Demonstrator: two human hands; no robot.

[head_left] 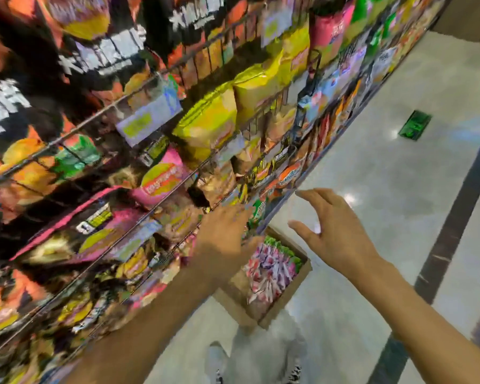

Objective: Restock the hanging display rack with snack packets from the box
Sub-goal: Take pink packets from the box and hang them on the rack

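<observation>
Looking through the head camera (the only view, and it's smeared with motion blur), both hands are out in front of the display rack [161, 173], which runs along the left and is crammed with bright hanging packets. The left hand [227, 231] is up against the lower rows near the rack's edge, but the blur eats its fingers, so I can't tell whether it's holding a packet or just touching the stock. The right hand [336, 234] floats beside it with fingers spread and relaxed, gripping nothing, probably ready to steady things or grab the next one.

Down on the floor, the cardboard box [286, 297] sits right at the foot of the rack, below the hands, with plenty of pink and purple snack packets [266, 270] inside. Handy spot for reaching, I'd guess, and restocking looks far from finished
</observation>
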